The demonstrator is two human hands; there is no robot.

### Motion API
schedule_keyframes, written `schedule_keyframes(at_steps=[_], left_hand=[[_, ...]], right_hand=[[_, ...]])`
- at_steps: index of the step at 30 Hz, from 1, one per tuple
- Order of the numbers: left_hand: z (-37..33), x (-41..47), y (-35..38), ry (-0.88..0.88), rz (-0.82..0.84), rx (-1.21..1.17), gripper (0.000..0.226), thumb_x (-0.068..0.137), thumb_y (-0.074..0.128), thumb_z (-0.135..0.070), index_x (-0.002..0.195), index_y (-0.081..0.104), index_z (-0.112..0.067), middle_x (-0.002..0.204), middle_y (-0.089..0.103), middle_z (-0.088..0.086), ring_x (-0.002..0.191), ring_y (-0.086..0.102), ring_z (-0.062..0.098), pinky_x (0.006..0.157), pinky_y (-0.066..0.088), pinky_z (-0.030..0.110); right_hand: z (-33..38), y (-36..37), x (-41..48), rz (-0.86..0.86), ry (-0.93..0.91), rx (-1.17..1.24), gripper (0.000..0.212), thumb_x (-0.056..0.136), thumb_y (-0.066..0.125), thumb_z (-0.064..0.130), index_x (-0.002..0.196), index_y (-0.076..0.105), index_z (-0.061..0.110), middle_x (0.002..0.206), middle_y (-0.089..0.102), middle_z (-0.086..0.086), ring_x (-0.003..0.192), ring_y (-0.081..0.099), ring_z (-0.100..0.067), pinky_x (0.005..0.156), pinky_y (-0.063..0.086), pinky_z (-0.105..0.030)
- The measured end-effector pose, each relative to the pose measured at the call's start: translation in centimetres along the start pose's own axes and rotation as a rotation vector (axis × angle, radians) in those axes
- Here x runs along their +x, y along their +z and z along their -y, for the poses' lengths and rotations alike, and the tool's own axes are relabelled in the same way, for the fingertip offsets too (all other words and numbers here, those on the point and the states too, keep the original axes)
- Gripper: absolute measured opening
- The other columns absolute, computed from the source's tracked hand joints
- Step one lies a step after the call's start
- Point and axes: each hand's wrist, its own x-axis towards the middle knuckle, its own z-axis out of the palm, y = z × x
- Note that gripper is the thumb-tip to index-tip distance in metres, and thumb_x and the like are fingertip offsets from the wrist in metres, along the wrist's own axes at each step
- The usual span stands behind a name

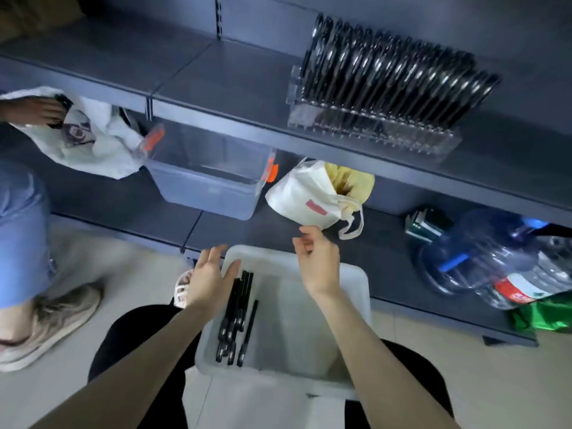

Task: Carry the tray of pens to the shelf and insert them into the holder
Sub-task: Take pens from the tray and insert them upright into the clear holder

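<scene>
A white plastic tray (349, 308) rests on my lap against the lower shelf edge. Several black pens (236, 317) lie along its left side. My left hand (209, 277) hovers open over the tray's left rim, fingers spread just above the pen tips, touching nothing that I can tell. Above the tray's far edge, my right hand (318, 258) hangs with loosely curled fingers and holds nothing. On the upper shelf at the right stands a clear acrylic holder (418, 140), filled with a row of many black pens (390, 75).
On the lower shelf stand a clear storage bin (210, 193) with orange latches, a white cloth bag (306, 199) and large water bottles (483, 255) at the right. Another person's hand (34, 111) reaches into a white bag at the left; their leg and shoe (49, 320) stand beside me.
</scene>
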Motion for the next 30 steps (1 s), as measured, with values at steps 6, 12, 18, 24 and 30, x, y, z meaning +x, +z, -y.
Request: schedule_keyframes(at_steps=[6,12,18,24,30], left_hand=[[6.7,-3.3,3.0,-0.214,0.067,-0.042,0.047,0.090,0.051,-0.036,0.125,0.050,-0.005,0.122,0.053,0.019,0.109,0.054,0.037,0.090,0.047,0.045],[9.1,-5.0,5.0,-0.274,0.079,-0.109,0.058,0.093,0.039,-0.050,0.132,0.045,-0.007,0.126,0.052,0.019,0.117,0.050,0.034,0.097,0.043,0.048],[8.9,-5.5,5.0,-0.314,0.081,-0.199,0.048,0.096,0.033,-0.047,0.133,0.045,-0.019,0.115,0.064,0.009,0.108,0.060,0.027,0.091,0.048,0.039],[8.5,-5.5,4.8,-0.303,0.065,-0.220,0.039,0.099,0.035,-0.037,0.130,0.046,-0.016,0.111,0.064,0.011,0.104,0.060,0.029,0.085,0.047,0.034],[8.6,-5.6,4.7,-0.281,0.081,-0.210,0.046,0.098,0.033,-0.043,0.133,0.044,-0.015,0.122,0.059,0.008,0.111,0.056,0.026,0.092,0.044,0.034]], right_hand=[[-4.4,7.0,-5.4,0.208,0.163,0.007,0.021,0.090,0.057,0.009,0.109,0.062,0.007,0.091,0.069,-0.010,0.081,0.063,-0.027,0.079,0.051,-0.036],[-6.3,12.1,-9.1,0.474,0.328,-0.036,0.020,0.088,0.063,0.019,0.104,0.057,0.008,0.095,0.065,-0.012,0.086,0.059,-0.028,0.067,0.038,-0.028],[-6.8,15.2,-9.4,0.529,0.513,-0.019,0.032,0.086,0.063,0.025,0.113,0.051,0.011,0.111,0.061,-0.010,0.105,0.056,-0.030,0.082,0.043,-0.033],[-6.2,16.1,-9.1,0.533,0.546,0.000,0.013,0.087,0.056,0.010,0.096,0.048,0.012,0.091,0.063,-0.008,0.079,0.063,-0.025,0.059,0.042,-0.024],[-6.2,15.0,-8.8,0.503,0.553,0.011,0.020,0.087,0.049,0.006,0.104,0.059,0.005,0.104,0.066,-0.016,0.098,0.060,-0.031,0.077,0.045,-0.031]])
